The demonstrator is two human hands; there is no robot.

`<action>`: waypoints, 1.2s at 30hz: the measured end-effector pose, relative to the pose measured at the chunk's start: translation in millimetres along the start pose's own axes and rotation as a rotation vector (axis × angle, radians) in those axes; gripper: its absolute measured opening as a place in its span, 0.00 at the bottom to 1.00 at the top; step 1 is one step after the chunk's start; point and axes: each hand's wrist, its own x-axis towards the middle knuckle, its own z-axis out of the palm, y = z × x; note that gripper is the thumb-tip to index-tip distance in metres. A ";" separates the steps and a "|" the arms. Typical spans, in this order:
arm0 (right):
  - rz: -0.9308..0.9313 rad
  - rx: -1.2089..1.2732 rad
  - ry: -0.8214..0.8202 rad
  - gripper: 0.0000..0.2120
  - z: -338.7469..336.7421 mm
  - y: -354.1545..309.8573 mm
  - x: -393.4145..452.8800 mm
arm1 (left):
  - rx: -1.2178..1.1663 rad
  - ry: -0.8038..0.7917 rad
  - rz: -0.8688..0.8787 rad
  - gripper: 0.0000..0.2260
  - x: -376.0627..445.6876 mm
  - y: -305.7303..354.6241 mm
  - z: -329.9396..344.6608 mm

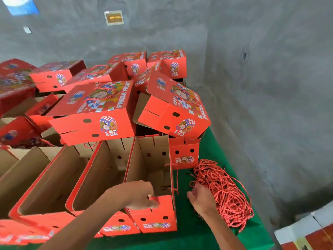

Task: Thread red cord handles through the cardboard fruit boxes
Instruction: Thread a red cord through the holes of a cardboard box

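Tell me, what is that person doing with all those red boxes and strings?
A person is putting string handles on cardboard fruit boxes. The left hand grips the near edge of an open box standing on the green table. The right hand reaches into a pile of red cords beside it. One cord already hangs on that box's right wall. Finished boxes with handles are stacked behind, and more open ones wait to the left.

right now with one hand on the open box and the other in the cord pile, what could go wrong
1. The right hand reaches into a tangled cord pile; pulling one cord may drag out several.
2. A loose cord hangs down the open box wall that the left hand grips; shifting the box could pull it out.
3. The tilted box stacked behind looks unsteady and might slide down.
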 end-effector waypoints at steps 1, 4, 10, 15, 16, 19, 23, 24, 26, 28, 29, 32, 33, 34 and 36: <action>0.004 0.093 0.015 0.08 -6.5 -4.4 2.4 | -0.011 -0.005 0.020 0.21 1.2 4.2 -0.7; 0.035 0.436 0.092 0.04 -23.7 -15.8 7.1 | -0.020 0.008 0.041 0.21 7.3 27.2 -9.2; -0.002 0.784 0.418 0.06 -86.2 -16.1 7.1 | -0.200 0.037 0.002 0.14 43.4 105.2 -22.6; 0.085 0.928 0.605 0.02 -124.5 7.0 -9.9 | -0.374 0.202 -0.010 0.10 84.5 151.9 -30.4; 0.111 0.936 0.629 0.03 -127.3 13.5 -15.3 | -0.410 0.220 -0.012 0.12 92.2 157.8 -31.2; 0.179 0.908 0.611 0.03 -120.6 28.0 -30.6 | -0.631 0.131 0.021 0.22 108.1 168.6 -37.4; 0.162 0.735 0.622 0.09 -82.0 23.0 -45.5 | -0.543 0.116 0.295 0.39 91.6 144.0 -43.8; 0.157 0.697 0.637 0.10 -74.1 18.7 -46.7 | -0.408 0.168 0.387 0.37 82.0 130.8 -40.7; 0.143 0.634 0.664 0.10 -63.5 9.6 -46.1 | -0.045 0.314 0.455 0.34 65.6 101.7 -36.6; 0.134 0.569 0.690 0.08 -55.4 0.6 -45.0 | 0.164 0.384 0.431 0.41 54.0 74.9 -33.8; 0.142 0.540 0.699 0.07 -51.9 -3.2 -44.6 | 0.225 0.387 0.410 0.44 50.4 64.8 -34.4; 0.175 0.486 0.719 0.06 -42.2 -9.0 -40.8 | 0.361 0.366 0.319 0.44 47.2 41.5 -34.8; 0.180 0.482 0.723 0.06 -40.8 -10.1 -39.6 | 0.403 0.349 0.281 0.41 48.1 35.9 -33.7; 0.186 0.485 0.723 0.06 -40.9 -11.1 -38.2 | 0.434 0.336 0.244 0.35 50.1 31.7 -32.6; 0.193 0.504 0.710 0.07 -46.1 -13.3 -35.3 | 0.440 0.331 0.209 0.26 55.6 28.1 -32.1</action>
